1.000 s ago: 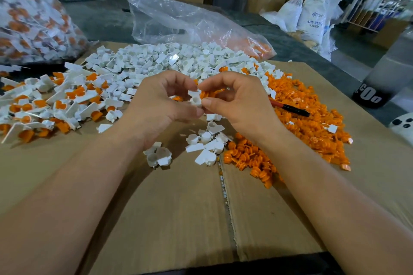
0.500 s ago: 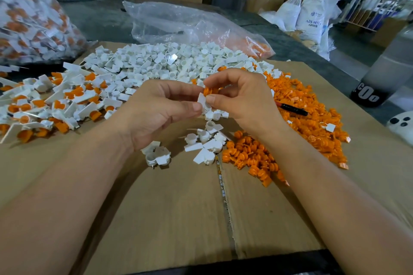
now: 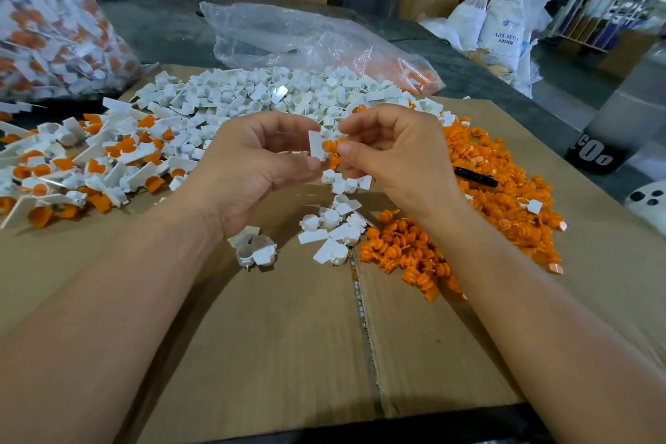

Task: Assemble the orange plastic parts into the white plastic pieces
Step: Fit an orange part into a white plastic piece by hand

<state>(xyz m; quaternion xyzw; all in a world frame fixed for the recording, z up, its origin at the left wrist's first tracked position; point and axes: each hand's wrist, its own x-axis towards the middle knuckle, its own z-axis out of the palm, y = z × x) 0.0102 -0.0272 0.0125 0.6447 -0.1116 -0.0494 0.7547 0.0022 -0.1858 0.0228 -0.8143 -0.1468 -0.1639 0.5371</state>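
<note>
two pinches meet — left hand (image 3: 252, 169) grips the white piece (image 3: 317, 148), tab upright. right hand (image 3: 396, 159) pinches the orange part (image 3: 331, 146) at its 3 o'clock, touching.

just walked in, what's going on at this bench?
A person is assembling by hand over a cardboard sheet. The left hand pinches a white piece; the right hand pinches an orange part against it. Loose white pieces are heaped ahead, loose orange parts on the right, finished assemblies on the left.
</note>
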